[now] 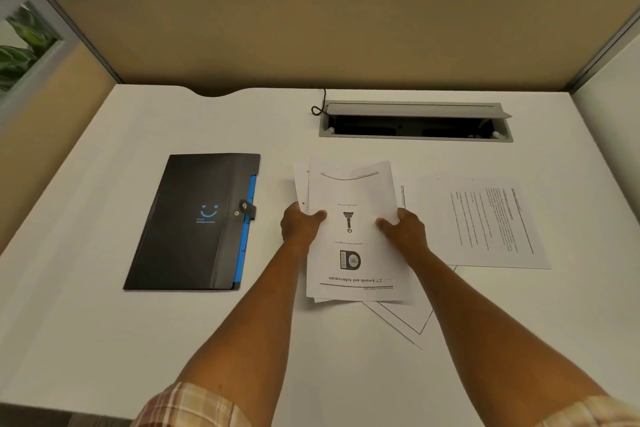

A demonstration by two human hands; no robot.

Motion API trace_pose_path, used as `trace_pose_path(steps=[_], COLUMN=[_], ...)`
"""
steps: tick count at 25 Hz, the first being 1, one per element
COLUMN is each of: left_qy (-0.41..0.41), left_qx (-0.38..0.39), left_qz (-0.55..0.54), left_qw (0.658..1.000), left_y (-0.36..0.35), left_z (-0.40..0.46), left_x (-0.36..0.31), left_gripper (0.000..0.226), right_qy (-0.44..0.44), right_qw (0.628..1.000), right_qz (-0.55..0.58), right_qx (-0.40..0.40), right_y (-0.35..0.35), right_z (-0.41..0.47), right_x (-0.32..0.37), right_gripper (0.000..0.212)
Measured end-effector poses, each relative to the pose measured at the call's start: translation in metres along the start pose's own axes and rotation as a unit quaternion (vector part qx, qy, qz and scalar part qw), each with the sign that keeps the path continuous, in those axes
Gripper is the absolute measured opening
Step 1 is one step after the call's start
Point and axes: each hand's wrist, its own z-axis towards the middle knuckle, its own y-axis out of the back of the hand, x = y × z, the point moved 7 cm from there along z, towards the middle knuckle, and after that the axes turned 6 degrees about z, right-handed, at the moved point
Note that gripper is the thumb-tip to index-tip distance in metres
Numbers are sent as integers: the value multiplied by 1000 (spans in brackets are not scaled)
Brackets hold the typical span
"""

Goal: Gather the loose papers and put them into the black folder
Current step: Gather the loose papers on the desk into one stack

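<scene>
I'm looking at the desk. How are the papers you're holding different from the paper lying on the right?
The held papers are a stack gripped by the left hand and right hand; the right paper lies untouched. The held papers' top page shows pictures; the right paper shows only text. Both are white.

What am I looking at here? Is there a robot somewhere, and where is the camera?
There is no robot here: a person works with two bare hands. The single picture comes from a wide-angle camera worn on the person's head, looking forward and down, so the arms reach in from the bottom edge. The surface is a white desk inside an office cubicle. The left hand and the right hand grip a small stack of papers by its two sides. More sheets lie flat on the desk to the right, some partly under the held stack. To the left lies a black folder, shut with a snap strap. Behind the papers is an open cable hatch set into the desk.
</scene>
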Motion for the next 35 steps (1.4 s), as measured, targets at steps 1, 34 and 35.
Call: trace_pose_path(steps=[1,34,35], left_qy=[-12,-137,-152], left_qx=[8,283,297], left_qz=[-13,20,50], left_qw=[1000,949,941], left_y=[2,1,-11], left_z=[0,-14,-18], left_x=[-1,-56,-66], left_gripper=[39,28,29], right_qy=[1,-6,-3], right_qw=[1000,896,896], right_qz=[15,441,444], right_qx=[-11,49,10], right_y=[1,8,18], right_z=[-1,-88,-93], right_x=[2,-7,-15], right_gripper=[53,35,32])
